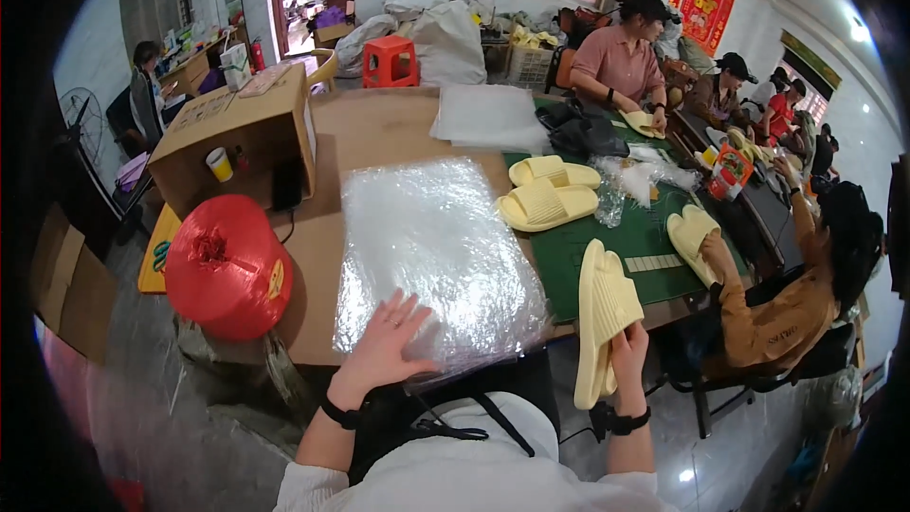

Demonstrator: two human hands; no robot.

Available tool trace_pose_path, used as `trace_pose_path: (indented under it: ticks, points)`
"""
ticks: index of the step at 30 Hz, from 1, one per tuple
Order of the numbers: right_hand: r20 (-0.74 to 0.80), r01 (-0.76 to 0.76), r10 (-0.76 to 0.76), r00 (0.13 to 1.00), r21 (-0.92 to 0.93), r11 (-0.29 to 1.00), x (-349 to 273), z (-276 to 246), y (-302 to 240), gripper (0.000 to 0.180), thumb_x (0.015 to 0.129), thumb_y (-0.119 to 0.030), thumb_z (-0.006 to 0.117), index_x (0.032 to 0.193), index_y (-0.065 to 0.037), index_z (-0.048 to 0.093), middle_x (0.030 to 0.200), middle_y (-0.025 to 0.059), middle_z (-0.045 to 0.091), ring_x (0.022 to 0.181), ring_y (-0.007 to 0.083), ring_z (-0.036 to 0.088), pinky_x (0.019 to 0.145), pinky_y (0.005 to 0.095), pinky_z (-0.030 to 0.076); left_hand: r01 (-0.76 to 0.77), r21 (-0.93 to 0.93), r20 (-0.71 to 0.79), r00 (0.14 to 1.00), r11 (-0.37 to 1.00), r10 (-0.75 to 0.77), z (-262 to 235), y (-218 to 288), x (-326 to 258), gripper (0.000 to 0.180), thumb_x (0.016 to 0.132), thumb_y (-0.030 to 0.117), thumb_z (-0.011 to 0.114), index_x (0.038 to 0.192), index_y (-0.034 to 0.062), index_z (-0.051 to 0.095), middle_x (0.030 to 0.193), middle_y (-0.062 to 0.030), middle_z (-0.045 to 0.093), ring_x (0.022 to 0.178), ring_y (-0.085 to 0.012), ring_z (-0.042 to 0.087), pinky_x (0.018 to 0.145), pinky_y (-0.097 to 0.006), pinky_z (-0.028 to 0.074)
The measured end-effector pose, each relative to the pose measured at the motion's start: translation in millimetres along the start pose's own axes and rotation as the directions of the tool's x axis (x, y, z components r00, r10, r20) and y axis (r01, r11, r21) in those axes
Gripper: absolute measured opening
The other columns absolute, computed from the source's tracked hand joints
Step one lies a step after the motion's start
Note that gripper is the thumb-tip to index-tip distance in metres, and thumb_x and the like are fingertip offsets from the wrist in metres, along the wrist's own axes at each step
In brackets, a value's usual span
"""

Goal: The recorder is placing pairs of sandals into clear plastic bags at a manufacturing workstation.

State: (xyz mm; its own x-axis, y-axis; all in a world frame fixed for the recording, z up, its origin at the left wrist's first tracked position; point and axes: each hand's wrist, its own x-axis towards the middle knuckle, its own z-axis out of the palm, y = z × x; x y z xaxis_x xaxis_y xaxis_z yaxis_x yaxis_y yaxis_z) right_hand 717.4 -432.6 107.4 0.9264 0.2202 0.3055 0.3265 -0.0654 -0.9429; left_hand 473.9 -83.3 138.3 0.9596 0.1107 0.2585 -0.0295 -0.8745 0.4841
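My left hand (384,341) lies with spread fingers on the near left part of a stack of clear plastic bags (427,246). A pale yellow slipper (607,308) with a ribbed strap stands on end in my right hand (627,351), past the table's near edge. My right fingers are closed around its side near the strap; I cannot tell if a second slipper is pressed against it. Two more yellow slippers (545,204) rest side by side on the green mat (569,275), right of the bags.
On the left stand a large red roll of plastic twine (227,265) and an open cardboard box (237,133) with a cup inside. More clear film (488,116) and black bags (580,128) lie farther back. At right, a seated co-worker (787,313) handles another slipper (694,239); another co-worker (621,66) works beyond.
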Motion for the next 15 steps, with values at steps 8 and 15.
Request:
trace_pose_path:
  ticks: [8, 15]
  points:
    - [0.127, -0.041, -0.003, 0.992, 0.339, 0.940, -22.0, 10.0, -20.0, 0.031, 0.097, -0.007, 0.060, 0.124, 0.006, 0.056, 0.115, 0.0091, 0.067, 0.103, 0.0163, 0.065, 0.090, 0.0300, 0.051, 0.049, 0.138, -0.006, 0.999, 0.989, -0.049, -0.2, 4.8, -20.6, 0.060, 0.073, 0.032, 0.081, 0.125, 0.0092, 0.060, 0.137, -0.0171, 0.055, 0.128, -0.0392, 0.050, 0.105, -0.047, 0.042]
    - [0.136, -0.088, 0.040, 0.990, 0.370, 0.925, -36.6, 25.0, -25.3, 0.033, 0.095, -0.005, 0.062, 0.125, 0.006, 0.055, 0.117, 0.0098, 0.067, 0.104, 0.0178, 0.066, 0.092, 0.0313, 0.051, 0.076, 0.113, -0.079, 0.995, 0.991, -0.067, 32.4, 13.6, 18.8, 0.039, 0.080, 0.026, 0.075, 0.113, 0.0054, 0.066, 0.123, -0.0139, 0.063, 0.106, -0.0334, 0.059, 0.092, -0.042, 0.049]
